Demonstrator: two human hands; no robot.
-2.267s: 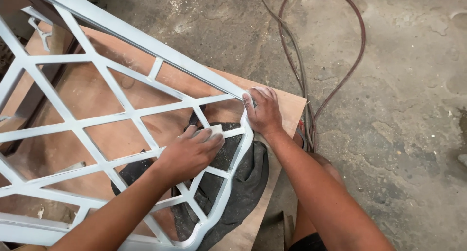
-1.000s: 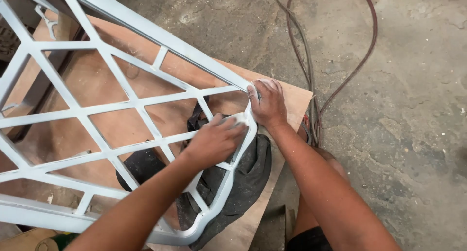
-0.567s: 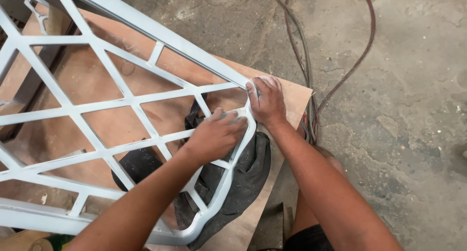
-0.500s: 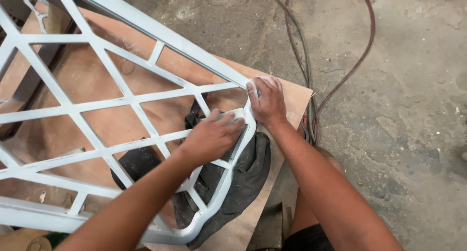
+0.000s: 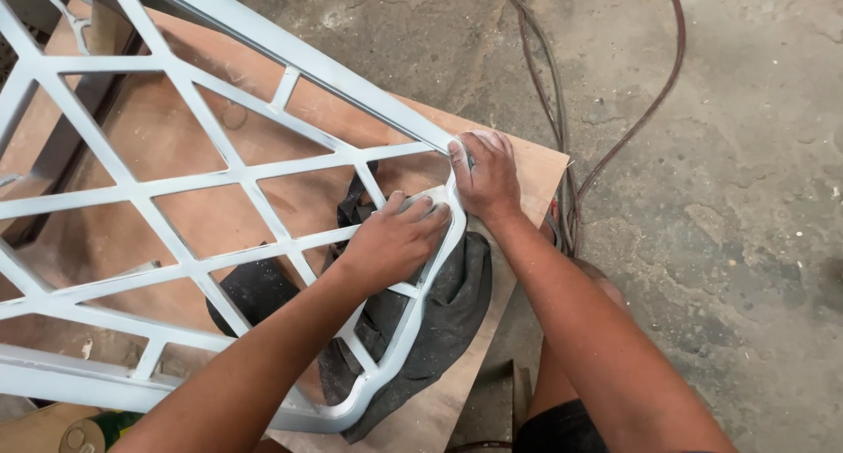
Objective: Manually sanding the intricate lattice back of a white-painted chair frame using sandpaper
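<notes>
A pale grey metal lattice frame lies tilted over a plywood board. My left hand presses a small pale sheet, likely sandpaper, against the inside of the frame's curved corner. Just beyond it, my right hand is closed over the outside of that corner, where the straight top bar meets the curved rim. The two hands almost touch. A dark grey cloth lies crumpled under the frame below my left hand.
Dark cables run over the rough concrete floor to the right of the board. My knee shows under my right forearm. A green can sits at the bottom left, under the frame's edge.
My left hand has slid up and to the right along the lattice bar to the curved corner, closer to my right hand. The right hand has stayed on the corner.
</notes>
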